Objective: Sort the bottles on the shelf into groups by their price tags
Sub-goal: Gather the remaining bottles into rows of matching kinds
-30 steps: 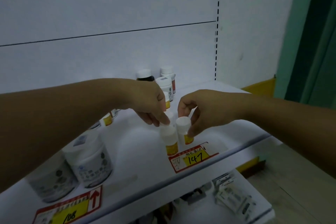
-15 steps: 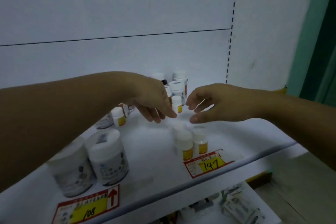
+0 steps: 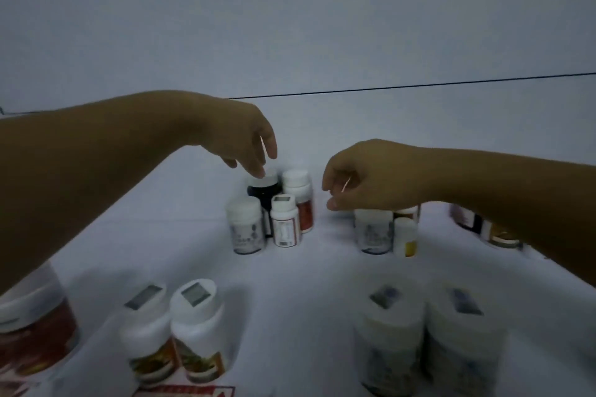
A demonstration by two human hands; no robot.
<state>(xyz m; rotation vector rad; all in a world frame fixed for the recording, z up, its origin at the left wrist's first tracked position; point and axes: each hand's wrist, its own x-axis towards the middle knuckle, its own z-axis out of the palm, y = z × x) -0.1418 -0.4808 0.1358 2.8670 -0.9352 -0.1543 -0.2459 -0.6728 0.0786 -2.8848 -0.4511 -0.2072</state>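
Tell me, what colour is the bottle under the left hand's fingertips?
Dark, nearly black, with a white cap: the dark bottle, seen in the head view.

back panel [image 3: 290,26]: white, one dark seam | shelf board [image 3: 290,284]: white | light: dim

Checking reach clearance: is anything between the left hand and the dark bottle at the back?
Nothing visible: the left hand hangs right above the white-capped dark bottle, fingers at its cap.
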